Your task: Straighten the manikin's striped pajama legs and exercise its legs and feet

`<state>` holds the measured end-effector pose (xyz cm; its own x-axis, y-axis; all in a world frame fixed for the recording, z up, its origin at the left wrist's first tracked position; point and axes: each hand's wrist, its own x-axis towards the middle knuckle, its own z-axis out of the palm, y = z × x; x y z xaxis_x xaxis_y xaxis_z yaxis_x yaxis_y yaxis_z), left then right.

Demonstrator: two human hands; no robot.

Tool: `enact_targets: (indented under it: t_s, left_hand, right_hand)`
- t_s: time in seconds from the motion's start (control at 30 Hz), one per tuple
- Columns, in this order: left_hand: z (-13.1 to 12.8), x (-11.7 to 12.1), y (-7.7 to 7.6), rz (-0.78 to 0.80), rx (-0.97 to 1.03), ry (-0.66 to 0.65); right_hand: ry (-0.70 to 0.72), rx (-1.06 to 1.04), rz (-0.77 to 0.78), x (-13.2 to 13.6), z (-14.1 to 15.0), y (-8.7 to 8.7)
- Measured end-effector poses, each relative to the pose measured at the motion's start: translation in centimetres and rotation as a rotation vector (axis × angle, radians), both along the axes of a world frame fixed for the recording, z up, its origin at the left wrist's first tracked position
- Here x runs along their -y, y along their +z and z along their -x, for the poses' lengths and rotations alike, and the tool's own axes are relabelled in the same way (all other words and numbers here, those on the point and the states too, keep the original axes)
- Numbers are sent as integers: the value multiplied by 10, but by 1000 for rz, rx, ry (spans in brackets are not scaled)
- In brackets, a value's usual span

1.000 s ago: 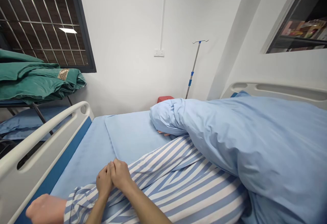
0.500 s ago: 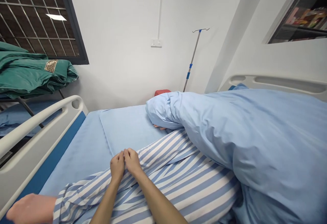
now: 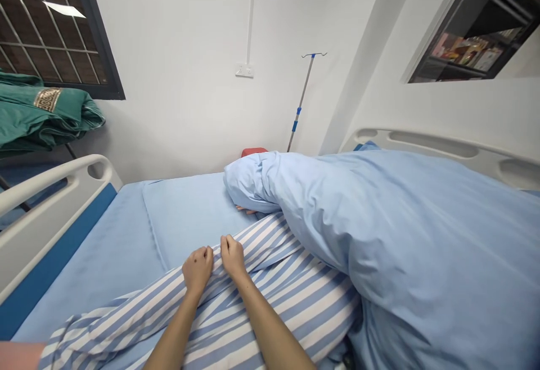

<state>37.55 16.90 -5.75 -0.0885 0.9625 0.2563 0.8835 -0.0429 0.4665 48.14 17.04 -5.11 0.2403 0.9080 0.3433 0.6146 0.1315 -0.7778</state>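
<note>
At lower centre of the frame, the left hand and right hand pinch their fingers together on a striped hospital gown lying across a hospital bed, its soft, light cloth seemingly easiest to hold by such a fold

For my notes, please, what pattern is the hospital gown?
The gown has blue and white stripes; head view.

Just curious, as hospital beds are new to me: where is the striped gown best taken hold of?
Probably at the raised fold of the striped gown, where the left hand and right hand hold it, coming from above on the near side. The cloth bunches there, and the blue quilt lies beyond.
</note>
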Motion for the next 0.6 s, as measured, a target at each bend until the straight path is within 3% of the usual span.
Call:
enact_targets:
  t_s: [0.13,0.33,0.4,0.5,0.6]
  left_hand:
    - [0,1,0,10,0,6]
    - [19,0,15,69,342,-74]
    - [45,1,24,36,397,-40]
    - [108,10,32,-42,580,84]
    - [175,27,25,-56,571,244]
  right_hand:
    - [-38,79,34,-3,-3,-8]
    - [-78,167,98,-5,0,-1]
    - [-92,186,123,-5,0,1]
    - [-114,192,151,-6,2,2]
    - [-131,215,176,-6,4,3]
